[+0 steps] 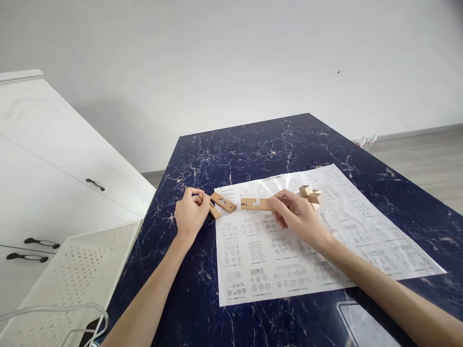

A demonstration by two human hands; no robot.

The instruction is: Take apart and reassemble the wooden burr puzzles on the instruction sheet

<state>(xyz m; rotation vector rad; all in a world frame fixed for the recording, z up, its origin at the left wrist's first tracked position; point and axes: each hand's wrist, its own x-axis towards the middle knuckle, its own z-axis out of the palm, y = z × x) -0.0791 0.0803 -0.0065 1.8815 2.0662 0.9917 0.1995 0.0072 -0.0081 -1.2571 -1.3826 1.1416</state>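
Note:
My right hand (292,212) pinches one end of a flat wooden puzzle piece (249,204), which has a notch in one edge and a dark mark at its free end. It is held over the printed sheet (253,284). At the sheet's left edge, my left hand (193,209) is closed on the upper end of a slotted wooden piece (214,211). A second slotted wooden piece (224,202) lies close beside it, slanting onto the paper. Behind my right hand sits an assembled wooden burr puzzle (309,195), partly covered by the hand.
The sheet with rows of small diagrams lies on a dark blue marbled table (231,149). A flat, light, rounded-corner object (365,325) is at the near right. Left of the table stand a white cabinet (72,164) and a perforated white surface (68,279) with a white cable (72,307).

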